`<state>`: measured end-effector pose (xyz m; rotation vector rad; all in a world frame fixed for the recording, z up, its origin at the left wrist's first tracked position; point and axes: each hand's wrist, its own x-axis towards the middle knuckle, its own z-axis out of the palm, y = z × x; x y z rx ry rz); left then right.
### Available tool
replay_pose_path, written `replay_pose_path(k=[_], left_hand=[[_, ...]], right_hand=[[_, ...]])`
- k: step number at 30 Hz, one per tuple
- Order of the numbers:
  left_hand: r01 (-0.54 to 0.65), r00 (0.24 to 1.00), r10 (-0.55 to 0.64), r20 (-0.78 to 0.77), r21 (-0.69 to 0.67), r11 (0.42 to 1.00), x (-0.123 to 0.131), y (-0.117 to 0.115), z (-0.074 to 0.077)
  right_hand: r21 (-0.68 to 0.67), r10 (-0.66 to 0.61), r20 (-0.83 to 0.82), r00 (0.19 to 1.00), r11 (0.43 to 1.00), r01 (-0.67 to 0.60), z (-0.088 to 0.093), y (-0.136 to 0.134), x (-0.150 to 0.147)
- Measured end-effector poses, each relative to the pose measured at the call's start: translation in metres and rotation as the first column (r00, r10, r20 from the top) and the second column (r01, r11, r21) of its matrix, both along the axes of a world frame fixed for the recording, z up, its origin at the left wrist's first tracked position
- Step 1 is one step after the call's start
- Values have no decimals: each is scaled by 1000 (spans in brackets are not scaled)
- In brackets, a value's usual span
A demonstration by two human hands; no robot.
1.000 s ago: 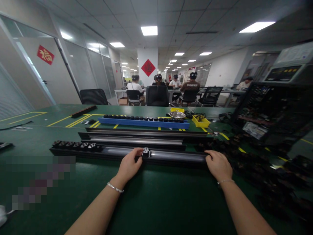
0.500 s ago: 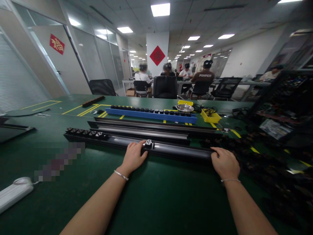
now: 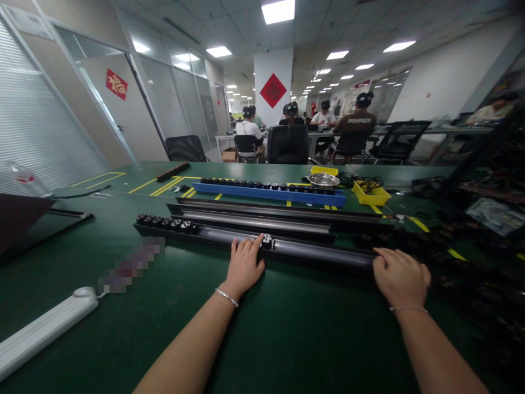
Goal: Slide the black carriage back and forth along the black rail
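L grip (image 3: 245, 266) flat at rail (image 3: 311, 251) edge

both hands (image 3: 246, 266) (image 3: 401, 277) lie palm-down, fingers seemingly loosely spread.

The long black rail (image 3: 311, 253) lies flat across the green bench (image 3: 287, 339), glossy along its rounded top. A small black-and-white clip (image 3: 267, 241) sits upright on it near mid-length; a row of similar clips (image 3: 168, 223) crowds its left end.
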<state>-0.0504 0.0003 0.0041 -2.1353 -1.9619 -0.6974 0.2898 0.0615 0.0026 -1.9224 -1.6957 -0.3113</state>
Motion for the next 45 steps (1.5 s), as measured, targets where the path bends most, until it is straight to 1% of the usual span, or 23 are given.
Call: replay_pose_path(k=[3,6,9,12,16,18,21,24,29,33,40,45], left_hand=[[-4,1000,4,-12,7,1000,0,0,0],[-5,1000,5,-11,15,1000,1,0,0],[-1,1000,1,3,12,1000,1,0,0],[-1,1000,1,5,8,1000,1,-3,1],[-3,1000,3,-2,4,1000,0,-7,1],[-5,1000,5,-8,2,1000,0,-9,1],[2,1000,-2,-11,-1,1000,-1,-10,1],[16,1000,-16,6,-6,1000,-2,-10,0],[87,992,-85,88,-26,996,-3,-10,-2],[142,984,-135,116,-54,988,-1,-9,0],[146,986,-140,86,-70,987,5,-8,7],[147,987,-142,80,-56,988,11,-10,9]], right_hand=[[43,-7,6,1000,999,7,-2,-5,-11],[45,31,29,999,998,-32,-4,-14,-21],[-12,83,50,995,997,-83,-5,-26,-27],[-108,121,55,991,988,-115,-5,-39,-29],[-184,71,51,996,981,-61,-4,-54,-34],[-186,44,48,998,982,-34,-5,-61,-39],[-164,43,50,998,986,-34,-7,-68,-48],[-139,55,60,997,989,-46,-10,-70,-53],[-114,129,35,991,986,-124,-11,-62,-48],[-99,132,6,991,986,-131,-11,-58,-45],[-85,136,-17,991,987,-137,-11,-58,-47],[-95,121,-27,992,988,-123,-8,-58,-52]])
